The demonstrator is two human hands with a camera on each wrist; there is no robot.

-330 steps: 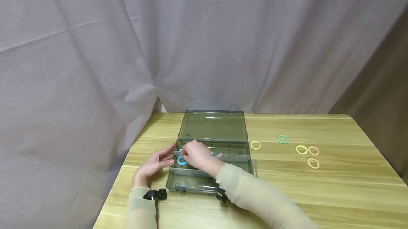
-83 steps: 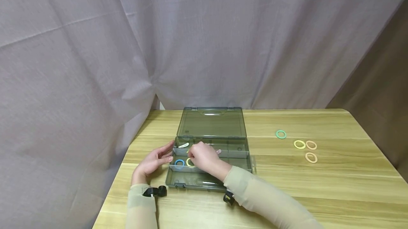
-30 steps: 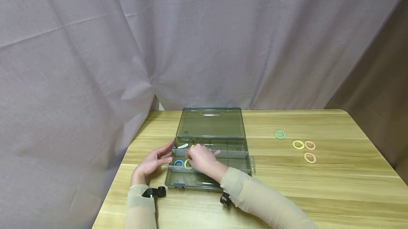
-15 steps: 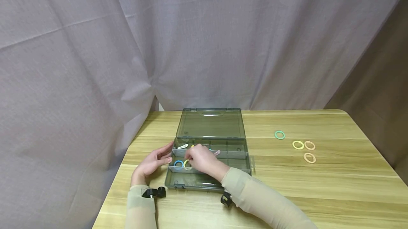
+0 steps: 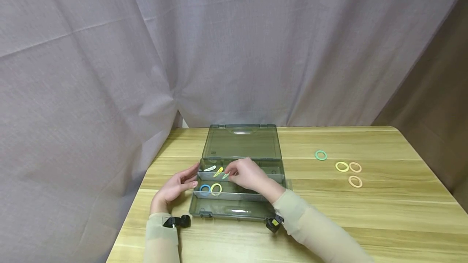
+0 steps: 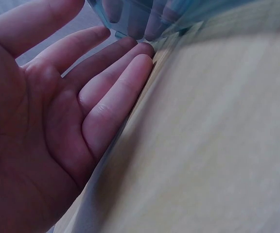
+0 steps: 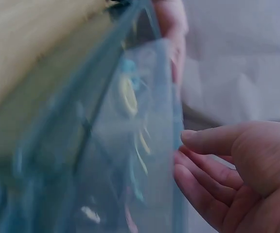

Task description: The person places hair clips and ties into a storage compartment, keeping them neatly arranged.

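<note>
A smoky see-through plastic box (image 5: 239,205) lies with its lid (image 5: 243,142) folded back. At its left wall rests my left hand (image 5: 178,185), fingers extended. My right hand (image 5: 248,173) hovers over the box with loosely bent fingers; nothing shows between thumb and fingers in the right wrist view. A blue ring (image 5: 205,190) and a yellow ring (image 5: 216,190) sit side by side in the middle compartment's left end. Farther back are a white hair clip (image 5: 210,168), a yellow hair clip (image 5: 218,172) and a green hair clip (image 5: 225,176). A pink clip (image 7: 130,218) is hidden by my hand in the head view.
To the box's right on the wooden table (image 5: 329,214) lie a green ring (image 5: 321,155), another yellow ring (image 5: 342,167) and two peach rings (image 5: 355,167), one of them nearer the front. A grey curtain (image 5: 234,51) hangs behind the table.
A yellow ring from the table now stands beside the blue one in the middle compartment. My right hand has let it go and moved up and right. The left hand stays put.
</note>
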